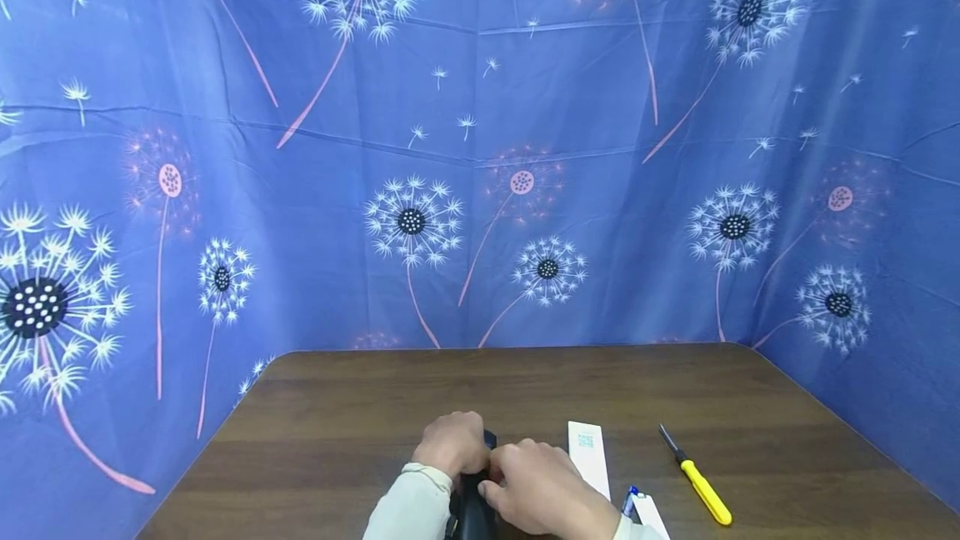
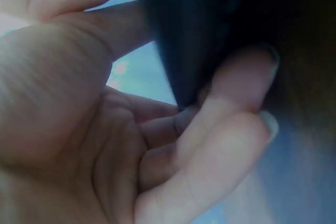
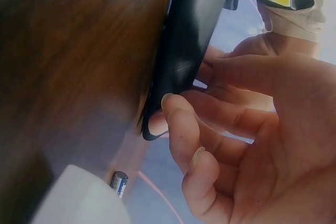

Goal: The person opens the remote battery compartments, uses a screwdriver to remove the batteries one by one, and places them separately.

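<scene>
Right now it looks mid-job, with the black device (image 1: pixel 477 513) at the table's (image 1: pixel 330 415) near side, left hand (image 1: pixel 453 445) curled round it, right hand (image 1: pixel 543 486) pinching near its far end, yellow screwdriver (image 1: pixel 705 490) lying apart, and the handwork apparently unfinished.

My left hand (image 1: pixel 452 445) and right hand (image 1: pixel 546 486) both grip a long black object (image 1: pixel 477 513) above the brown wood-grain table (image 1: pixel 360 390); its lower end runs out of frame. Just beyond my right hand lies a white box (image 1: pixel 589 450) bearing a printed square code. Near my right wrist: a blue item, type unclear, against a second white piece (image 1: pixel 649 515). Farther right, a yellow-handled screwdriver (image 1: pixel 701 486). Behind, a blue dandelion-print cloth (image 1: pixel 480 90).
</scene>
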### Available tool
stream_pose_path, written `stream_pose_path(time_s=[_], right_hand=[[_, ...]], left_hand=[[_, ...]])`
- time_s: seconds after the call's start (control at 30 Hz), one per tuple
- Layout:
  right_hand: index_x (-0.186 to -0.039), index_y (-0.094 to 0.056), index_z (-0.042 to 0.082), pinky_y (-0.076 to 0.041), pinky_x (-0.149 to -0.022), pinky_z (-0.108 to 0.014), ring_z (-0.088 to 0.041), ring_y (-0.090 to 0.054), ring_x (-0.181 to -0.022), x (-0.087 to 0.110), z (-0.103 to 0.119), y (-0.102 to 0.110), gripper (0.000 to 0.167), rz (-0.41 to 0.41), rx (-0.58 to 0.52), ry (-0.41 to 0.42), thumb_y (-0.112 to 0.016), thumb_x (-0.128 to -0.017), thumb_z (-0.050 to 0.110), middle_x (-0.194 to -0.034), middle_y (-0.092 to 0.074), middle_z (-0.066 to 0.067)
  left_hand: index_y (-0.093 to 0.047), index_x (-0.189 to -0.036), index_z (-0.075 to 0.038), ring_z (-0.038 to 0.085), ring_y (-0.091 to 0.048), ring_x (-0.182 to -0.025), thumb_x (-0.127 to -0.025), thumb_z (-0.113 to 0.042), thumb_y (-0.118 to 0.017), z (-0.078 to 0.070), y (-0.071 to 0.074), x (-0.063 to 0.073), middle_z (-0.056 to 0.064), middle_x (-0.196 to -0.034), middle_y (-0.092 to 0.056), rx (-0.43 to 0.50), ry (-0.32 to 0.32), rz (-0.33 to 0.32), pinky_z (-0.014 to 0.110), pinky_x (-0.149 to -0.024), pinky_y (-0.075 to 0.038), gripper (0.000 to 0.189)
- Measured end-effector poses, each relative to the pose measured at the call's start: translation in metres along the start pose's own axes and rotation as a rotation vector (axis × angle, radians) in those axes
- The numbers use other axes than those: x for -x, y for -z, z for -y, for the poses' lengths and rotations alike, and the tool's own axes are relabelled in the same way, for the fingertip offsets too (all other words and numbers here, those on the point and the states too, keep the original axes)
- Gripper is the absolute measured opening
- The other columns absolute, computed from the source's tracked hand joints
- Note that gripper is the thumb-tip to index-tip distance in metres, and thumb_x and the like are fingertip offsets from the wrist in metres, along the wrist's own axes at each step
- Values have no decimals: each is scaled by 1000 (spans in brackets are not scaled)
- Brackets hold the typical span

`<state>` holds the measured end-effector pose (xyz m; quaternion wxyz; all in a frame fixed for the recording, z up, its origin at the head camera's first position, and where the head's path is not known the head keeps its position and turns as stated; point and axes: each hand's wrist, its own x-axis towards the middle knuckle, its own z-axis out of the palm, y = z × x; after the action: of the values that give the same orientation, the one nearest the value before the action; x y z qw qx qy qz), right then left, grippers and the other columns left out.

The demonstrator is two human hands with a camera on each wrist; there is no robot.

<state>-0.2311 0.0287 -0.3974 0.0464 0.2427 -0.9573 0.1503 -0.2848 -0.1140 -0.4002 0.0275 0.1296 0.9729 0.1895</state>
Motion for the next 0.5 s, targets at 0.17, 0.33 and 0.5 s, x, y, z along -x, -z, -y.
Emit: stream_pose_path(time_s=[0.17,0.33,0.5], right_hand=[[-68,-61,28,-40,-49,-34,-7,-46,-54,1,-1,-2,24,-22,10,0,-69,-90,35,-60,-49,15],[-64,-59,29,-39,-47,-35,-7,-47,-52,3,-2,-4,26,-66,31,12,-70,-86,36,-58,-48,15],[-64,-58,28,-39,-48,-34,-6,-46,-52,5,-2,-5,27,-59,27,11,-70,-87,36,-58,-46,15]], left_hand=[[-65,-71,-6,21,-53,-56,-72,-16,-79,-3,0,-1,3,-63,-56,-6,-15,-17,38,-56,-48,17],[-64,-73,-6,22,-51,-56,-74,-14,-76,-3,-3,-4,3,-63,-55,2,-37,-25,37,-55,-46,15],[-65,-77,-3,21,-54,-50,-74,-10,-76,-3,-7,-6,5,-62,-55,39,-40,-30,34,-48,-47,13]])
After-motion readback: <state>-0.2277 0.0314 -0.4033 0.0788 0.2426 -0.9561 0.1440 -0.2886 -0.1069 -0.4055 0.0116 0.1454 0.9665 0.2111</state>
